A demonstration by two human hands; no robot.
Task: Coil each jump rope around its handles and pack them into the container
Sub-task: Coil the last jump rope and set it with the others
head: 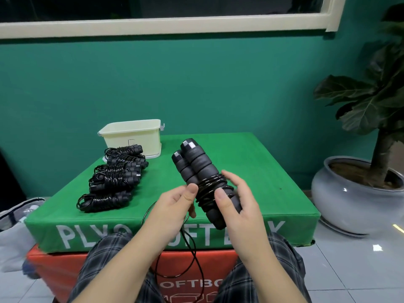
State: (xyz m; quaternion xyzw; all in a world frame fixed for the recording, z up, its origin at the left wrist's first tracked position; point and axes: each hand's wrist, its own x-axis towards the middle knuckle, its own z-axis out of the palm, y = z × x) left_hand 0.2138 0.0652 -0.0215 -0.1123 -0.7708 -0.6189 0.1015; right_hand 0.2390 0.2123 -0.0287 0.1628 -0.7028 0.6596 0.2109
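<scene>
Two black foam jump-rope handles (194, 165) lie side by side in the air above the green box, tips pointing away from me. My right hand (238, 204) grips their near end, thumb across the black cord (209, 186) wound in several turns around them. My left hand (175, 206) pinches the cord just left of the handles. The loose cord (192, 254) hangs down between my knees. Several coiled black jump ropes (113, 178) lie in a row on the left of the box. A cream plastic container (133, 136) stands behind them at the far left corner.
The green soft plyo box (251, 171) sits on a red one (54, 272). A potted plant in a grey pot (349, 197) stands on the tiled floor to the right. A white bag (15, 232) lies at the left. The green wall is close behind.
</scene>
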